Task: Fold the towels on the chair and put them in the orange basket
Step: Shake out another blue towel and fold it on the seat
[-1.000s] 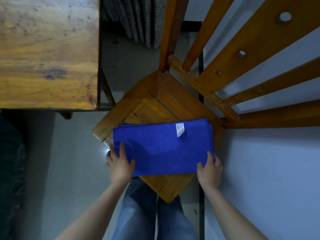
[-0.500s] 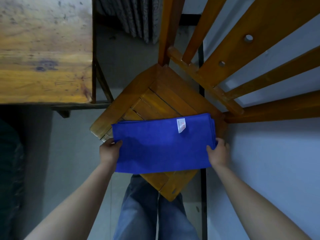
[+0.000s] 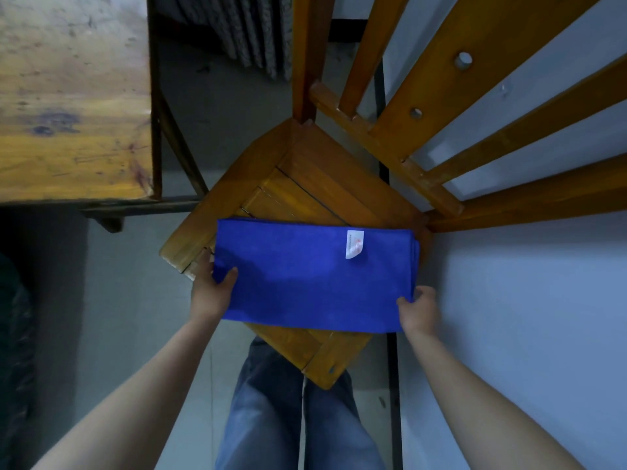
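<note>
A folded blue towel (image 3: 312,279) with a small white label lies across the front of the wooden chair seat (image 3: 315,184). Several layers show at its right edge. My left hand (image 3: 210,286) grips the towel's left edge, thumb on top and fingers underneath. My right hand (image 3: 419,310) pinches the towel's near right corner. The orange basket is out of view.
A worn wooden table (image 3: 71,103) stands at the upper left, its leg close to the chair. The chair's slatted back (image 3: 441,106) rises at the upper right against a pale wall. My legs in jeans (image 3: 295,412) stand just below the seat. Grey curtain folds (image 3: 244,25) hang behind.
My hands lay flat on the towel's near edge a second ago. They have slid out to its left and right edges and closed on them.
</note>
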{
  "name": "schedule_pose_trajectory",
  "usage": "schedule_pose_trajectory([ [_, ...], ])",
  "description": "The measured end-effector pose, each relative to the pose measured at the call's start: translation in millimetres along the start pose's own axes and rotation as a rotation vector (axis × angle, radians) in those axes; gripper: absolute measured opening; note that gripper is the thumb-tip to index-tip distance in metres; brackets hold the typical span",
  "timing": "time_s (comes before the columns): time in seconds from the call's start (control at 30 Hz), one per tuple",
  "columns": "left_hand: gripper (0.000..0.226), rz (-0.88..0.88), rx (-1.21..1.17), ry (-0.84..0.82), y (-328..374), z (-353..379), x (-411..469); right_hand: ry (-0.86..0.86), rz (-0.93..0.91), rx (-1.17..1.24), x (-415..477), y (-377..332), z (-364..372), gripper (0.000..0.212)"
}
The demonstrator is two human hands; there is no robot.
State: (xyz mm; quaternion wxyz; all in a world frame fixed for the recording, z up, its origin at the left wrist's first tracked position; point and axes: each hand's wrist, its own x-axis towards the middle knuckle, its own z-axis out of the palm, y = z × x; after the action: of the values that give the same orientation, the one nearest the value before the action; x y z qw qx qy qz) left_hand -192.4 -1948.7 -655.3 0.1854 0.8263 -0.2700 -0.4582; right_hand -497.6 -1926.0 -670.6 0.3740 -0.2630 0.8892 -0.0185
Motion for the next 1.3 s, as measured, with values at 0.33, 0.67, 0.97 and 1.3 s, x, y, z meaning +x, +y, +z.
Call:
schedule_pose_trajectory([
  [0.33,0.033,-0.154,0.061,0.022,-25.7,-16.0,-4.6,-0.010,-0.186,-0.069,18.6,-26.0,-10.0,0.031],
  [0.67,0.030,-0.034,0.194,0.107,-23.7,-15.6,0.6,-0.026,0.117,0.207,11.6,2.8,10.6,0.055],
  [0.97,0.063,0.471,1.175,-0.284,-17.7,4.1,-21.5,-0.309,0.156,0.428,5.3,15.8,-10.0,0.026],
  [1.3,0.057,0.205,0.625,-0.227,-0.3,6.7,-5.7,0.067,-0.347,-0.116,-53.3,-65.3,-56.3,0.018],
])
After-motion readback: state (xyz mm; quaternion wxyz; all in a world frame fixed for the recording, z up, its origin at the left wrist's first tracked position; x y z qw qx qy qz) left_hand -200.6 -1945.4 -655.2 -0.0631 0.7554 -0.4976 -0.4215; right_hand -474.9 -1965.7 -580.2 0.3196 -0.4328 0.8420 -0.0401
